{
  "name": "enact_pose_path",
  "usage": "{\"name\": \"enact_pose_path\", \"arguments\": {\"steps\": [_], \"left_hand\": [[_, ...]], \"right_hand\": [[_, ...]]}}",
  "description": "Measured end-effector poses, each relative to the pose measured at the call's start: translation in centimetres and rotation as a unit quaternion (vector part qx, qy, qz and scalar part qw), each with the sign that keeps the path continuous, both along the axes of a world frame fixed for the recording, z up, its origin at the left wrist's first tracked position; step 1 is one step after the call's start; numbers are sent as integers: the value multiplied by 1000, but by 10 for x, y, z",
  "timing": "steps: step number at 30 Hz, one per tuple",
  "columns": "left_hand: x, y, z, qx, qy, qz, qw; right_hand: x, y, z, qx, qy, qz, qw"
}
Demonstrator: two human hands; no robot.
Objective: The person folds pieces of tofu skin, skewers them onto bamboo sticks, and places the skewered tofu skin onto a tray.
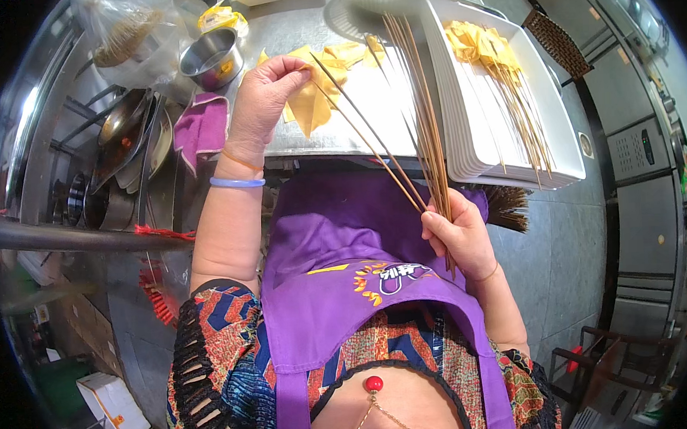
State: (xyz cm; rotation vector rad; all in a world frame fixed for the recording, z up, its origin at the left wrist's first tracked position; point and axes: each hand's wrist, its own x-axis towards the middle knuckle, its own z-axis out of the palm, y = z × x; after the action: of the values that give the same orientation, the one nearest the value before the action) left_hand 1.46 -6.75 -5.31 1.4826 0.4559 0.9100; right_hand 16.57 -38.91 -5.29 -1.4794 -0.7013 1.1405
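Observation:
My left hand [264, 96] pinches a thin yellow sheet of food [309, 111], probably tofu skin, above the steel table [351, 141]. In my right hand [461, 231] is a bundle of thin bamboo skewers [429, 128], gripped near the lower ends. Two skewers fan out from the bundle toward my left hand. One tip meets the yellow sheet at my left fingertips; whether it pierces the sheet is hidden. More yellow pieces [341, 54] lie on the table just beyond. To the right, skewers threaded with folded yellow sheets [486, 47] rest in a white plastic tray [564, 136].
Several white trays are stacked under the top one at the table's right edge. A steel pot [210, 58] and a purple cloth [202, 128] are on the left. A shelf with pans [123, 121] stands beyond them. A wooden chair [613, 357] is at lower right.

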Motion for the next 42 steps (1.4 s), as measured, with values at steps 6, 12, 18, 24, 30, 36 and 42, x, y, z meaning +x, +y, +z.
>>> {"name": "enact_pose_path", "arguments": {"steps": [6, 12, 18, 24, 30, 36, 42], "left_hand": [[1, -6, 7, -27, 19, -57, 998], [3, -10, 4, 89, 80, -74, 990], [13, -33, -2, 27, 15, -98, 995], [19, -74, -7, -8, -105, -22, 994], [13, -66, -24, -29, -34, -15, 999], [20, -50, -32, 59, -42, 47, 996], [18, -46, -26, -65, -56, 12, 996]], "right_hand": [[1, 1, -5, -3, 11, -6, 1000], [-3, 8, -4, -6, -10, -29, 1000], [-5, 32, -5, 32, -7, -17, 999], [-5, 28, -10, 65, 11, -20, 998], [-5, 16, -8, 69, 29, -25, 997], [-4, 4, -18, 65, 39, -4, 997], [-6, -4, -24, 44, 35, -8, 998]]}}
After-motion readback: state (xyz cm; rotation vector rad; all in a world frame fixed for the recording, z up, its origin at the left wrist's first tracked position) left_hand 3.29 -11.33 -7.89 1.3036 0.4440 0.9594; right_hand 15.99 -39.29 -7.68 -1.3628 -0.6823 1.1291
